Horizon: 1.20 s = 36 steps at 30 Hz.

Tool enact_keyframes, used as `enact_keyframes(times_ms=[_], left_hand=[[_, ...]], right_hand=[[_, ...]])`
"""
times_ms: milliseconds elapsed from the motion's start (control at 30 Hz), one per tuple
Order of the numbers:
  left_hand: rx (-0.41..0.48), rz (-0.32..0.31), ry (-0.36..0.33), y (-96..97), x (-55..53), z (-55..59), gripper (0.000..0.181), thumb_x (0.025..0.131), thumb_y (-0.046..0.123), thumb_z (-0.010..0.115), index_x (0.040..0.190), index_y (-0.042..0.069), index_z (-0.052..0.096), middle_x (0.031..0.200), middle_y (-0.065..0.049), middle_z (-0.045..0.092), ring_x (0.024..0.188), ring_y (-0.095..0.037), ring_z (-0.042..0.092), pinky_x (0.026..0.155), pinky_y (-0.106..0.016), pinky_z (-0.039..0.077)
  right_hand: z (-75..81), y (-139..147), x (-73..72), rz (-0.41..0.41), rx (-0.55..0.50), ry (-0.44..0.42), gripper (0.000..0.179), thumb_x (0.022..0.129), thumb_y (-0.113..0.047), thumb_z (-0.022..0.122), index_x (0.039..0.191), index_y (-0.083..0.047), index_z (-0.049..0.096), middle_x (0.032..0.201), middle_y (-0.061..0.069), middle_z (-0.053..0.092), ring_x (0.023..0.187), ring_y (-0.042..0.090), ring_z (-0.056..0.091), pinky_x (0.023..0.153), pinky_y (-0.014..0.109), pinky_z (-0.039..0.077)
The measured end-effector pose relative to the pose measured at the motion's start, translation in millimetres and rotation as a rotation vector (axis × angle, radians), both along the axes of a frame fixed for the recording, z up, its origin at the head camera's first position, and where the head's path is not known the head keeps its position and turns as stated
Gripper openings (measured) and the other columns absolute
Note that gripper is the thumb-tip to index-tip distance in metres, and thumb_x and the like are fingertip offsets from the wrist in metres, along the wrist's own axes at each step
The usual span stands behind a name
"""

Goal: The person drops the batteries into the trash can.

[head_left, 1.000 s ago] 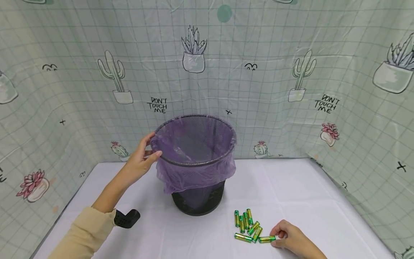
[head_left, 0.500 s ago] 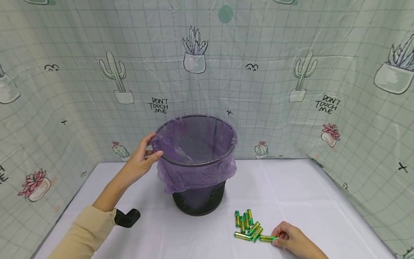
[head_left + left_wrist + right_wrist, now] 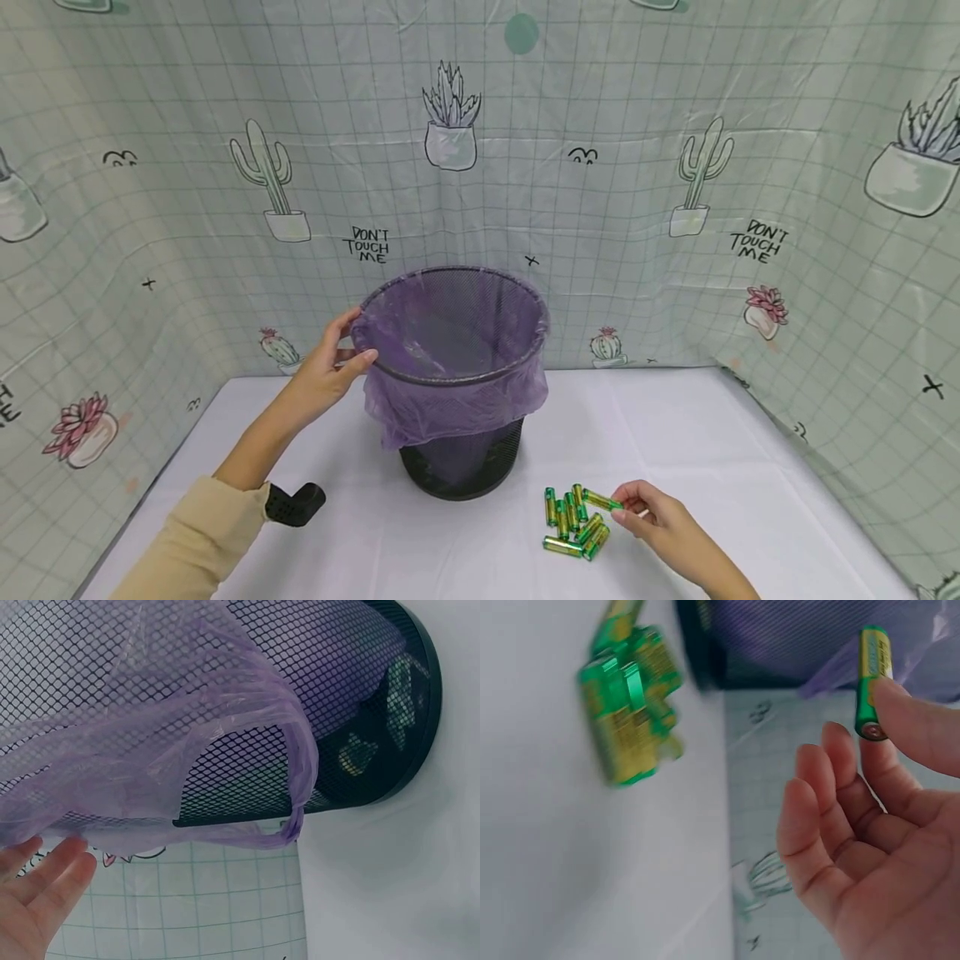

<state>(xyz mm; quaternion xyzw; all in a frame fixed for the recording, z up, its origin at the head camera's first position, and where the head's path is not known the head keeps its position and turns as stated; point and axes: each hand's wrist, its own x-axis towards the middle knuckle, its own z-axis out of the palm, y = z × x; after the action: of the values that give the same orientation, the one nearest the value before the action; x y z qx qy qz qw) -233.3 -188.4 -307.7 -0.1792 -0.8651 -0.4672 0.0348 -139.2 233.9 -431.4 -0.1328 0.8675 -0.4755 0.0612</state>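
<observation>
A black mesh wastebasket [image 3: 461, 492] stands upright on the table, lined with a purple plastic bag [image 3: 457, 408] folded over its rim. My left hand [image 3: 330, 362] grips that rim on the left side, thumb toward the front; in the left wrist view its fingers [image 3: 64, 874] lie against the bag. Between thumb and forefinger, my right hand [image 3: 660, 525] pinches a green and yellow battery [image 3: 873, 682] by one end. In the head view this battery points left, overlapping the edge of a group of several like batteries [image 3: 564, 547] on the table.
A white cloth covers the table [image 3: 675, 450]. Behind and at both sides hangs a pale gridded curtain [image 3: 585, 208] printed with cacti. A black device [image 3: 296, 506] sits at the left wrist. Green and yellow patches [image 3: 358, 754] show through the mesh near the basket's base.
My right hand has moved up and slightly left in the head view with the battery, which now appears above the others' right side. The left hand and basket stay put.
</observation>
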Motion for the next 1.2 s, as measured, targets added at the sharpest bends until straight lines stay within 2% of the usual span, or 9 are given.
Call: enact_keyframes(times_ms=[367,567,667,833,967,1067,1200], left_hand=[[0.000,-0.012,0.003,0.3,1.7,2.0,0.068,0.098,0.022,0.046,0.148,0.004,0.004,0.149,-0.029,0.013,0.126,-0.048,0.038,0.096,-0.058,0.039],[-0.020,-0.004,0.002,-0.3,0.9,1.3,0.069,0.098,0.026,0.045,0.149,0.005,0.004,0.149,-0.029,0.014,0.126,-0.048,0.038,0.096,-0.059,0.038],[-0.025,-0.001,-0.003,-0.4,0.3,1.4,0.069,0.098,0.027,0.045,0.149,0.005,0.004,0.149,-0.030,0.013,0.126,-0.048,0.038,0.096,-0.060,0.037],[-0.026,0.006,-0.009,-1.2,0.2,1.3,0.069,0.098,0.028,0.045,0.149,0.006,0.003,0.149,-0.029,0.012,0.126,-0.048,0.037,0.097,-0.060,0.037],[-0.020,0.004,-0.008,-1.6,0.3,0.7,0.069,0.098,0.027,0.045,0.149,0.006,0.004,0.148,-0.029,0.014,0.126,-0.048,0.038,0.097,-0.059,0.037],[-0.017,0.002,-0.008,-1.1,-0.3,0.2,0.069,0.098,0.027,0.046,0.149,0.006,0.004,0.147,-0.029,0.017,0.126,-0.047,0.038,0.097,-0.059,0.037],[-0.015,0.003,-0.007,-0.4,-1.1,0.1,0.070,0.097,0.028,0.046,0.149,0.007,0.005,0.146,-0.029,0.018,0.127,-0.047,0.038,0.097,-0.059,0.037]], right_hand=[[71.1,-39.7,-19.5,-0.008,-0.232,0.361,0.017,0.094,-0.002,0.051,0.108,0.006,0.047,0.089,0.006,0.057,0.079,0.008,0.057,0.070,0.020,0.049],[113.3,-64.5,-29.8,-0.030,-0.289,0.480,0.017,0.091,0.000,0.054,0.107,0.006,0.049,0.092,0.004,0.057,0.082,0.007,0.056,0.072,0.017,0.049],[129.3,-78.5,-34.2,-0.043,-0.263,0.515,0.017,0.090,-0.003,0.057,0.105,0.003,0.052,0.093,0.006,0.058,0.083,0.007,0.056,0.073,0.017,0.048],[146.7,-104.0,-41.7,-0.042,-0.149,0.613,0.018,0.088,-0.008,0.063,0.105,-0.004,0.058,0.091,0.004,0.061,0.079,0.008,0.054,0.069,0.019,0.046],[153.8,-123.2,-45.8,-0.013,-0.086,0.735,0.018,0.084,-0.006,0.066,0.102,-0.005,0.062,0.085,0.002,0.060,0.075,0.009,0.051,0.063,0.021,0.043],[156.7,-135.5,-48.2,0.012,-0.034,0.812,0.016,0.084,-0.005,0.067,0.100,-0.004,0.064,0.083,0.001,0.059,0.078,0.011,0.049,0.064,0.022,0.043],[159.4,-150.0,-52.5,0.041,0.053,0.833,0.016,0.084,-0.006,0.067,0.099,-0.006,0.065,0.083,-0.001,0.059,0.080,0.013,0.049,0.071,0.025,0.042]])
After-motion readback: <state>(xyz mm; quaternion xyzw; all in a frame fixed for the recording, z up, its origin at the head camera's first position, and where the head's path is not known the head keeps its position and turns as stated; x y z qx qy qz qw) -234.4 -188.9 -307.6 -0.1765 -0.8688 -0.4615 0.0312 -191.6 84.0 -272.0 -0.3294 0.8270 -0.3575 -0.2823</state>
